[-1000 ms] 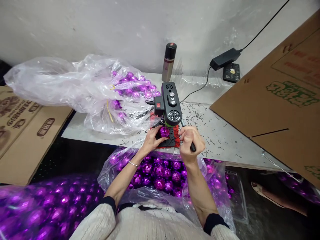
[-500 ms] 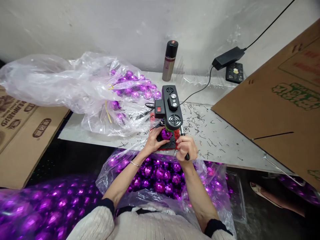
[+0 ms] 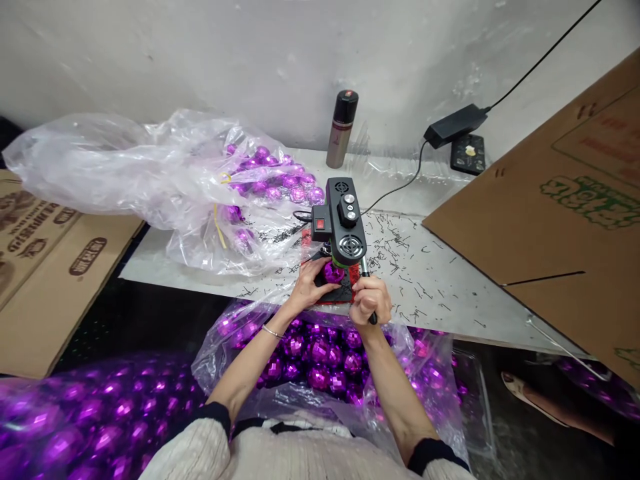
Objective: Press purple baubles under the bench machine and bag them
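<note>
Beneath the head of a black machine (image 3: 345, 217) with a red switch sits a shiny purple ball (image 3: 333, 272). My left hand (image 3: 309, 287) grips that ball from its left side, thumb in front. The machine's lever (image 3: 367, 272) comes down on the right, and my right hand (image 3: 371, 300) is wrapped round its black handle. An open plastic bag of purple faceted balls (image 3: 320, 353) lies below the table edge, under my forearms.
On the white table (image 3: 415, 267) lie many small black bits. A clear bag (image 3: 195, 193) with purple balls is at the left, a spray can (image 3: 343, 130) at the back. Cardboard boxes (image 3: 550, 220) flank both sides. A black adapter (image 3: 457, 125) hangs by the wall; a person's foot (image 3: 530, 399) shows lower right.
The whole view has shifted slightly, so the table things appear a little lower. Both hands keep their holds; my right hand with the lever handle sits slightly nearer to the machine.
</note>
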The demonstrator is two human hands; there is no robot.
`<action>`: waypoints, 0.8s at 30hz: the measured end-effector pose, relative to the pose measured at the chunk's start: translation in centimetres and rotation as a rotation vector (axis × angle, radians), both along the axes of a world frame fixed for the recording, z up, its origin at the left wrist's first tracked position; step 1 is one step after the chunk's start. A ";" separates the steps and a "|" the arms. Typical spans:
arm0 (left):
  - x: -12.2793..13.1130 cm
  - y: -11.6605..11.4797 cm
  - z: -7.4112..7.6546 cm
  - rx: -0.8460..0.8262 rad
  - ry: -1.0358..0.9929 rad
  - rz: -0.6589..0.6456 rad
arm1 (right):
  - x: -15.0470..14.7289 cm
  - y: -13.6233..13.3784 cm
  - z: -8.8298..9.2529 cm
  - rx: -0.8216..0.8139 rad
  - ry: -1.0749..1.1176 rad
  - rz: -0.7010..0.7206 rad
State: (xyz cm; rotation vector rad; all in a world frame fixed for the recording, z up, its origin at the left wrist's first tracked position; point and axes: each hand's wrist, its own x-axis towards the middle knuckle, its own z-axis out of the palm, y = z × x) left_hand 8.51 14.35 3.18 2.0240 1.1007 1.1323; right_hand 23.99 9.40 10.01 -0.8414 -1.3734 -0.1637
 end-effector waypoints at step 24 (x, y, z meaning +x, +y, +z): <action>-4.3 -6.4 -0.7 -0.087 0.015 -0.031 | -0.3 -0.8 5.9 -0.171 0.086 0.013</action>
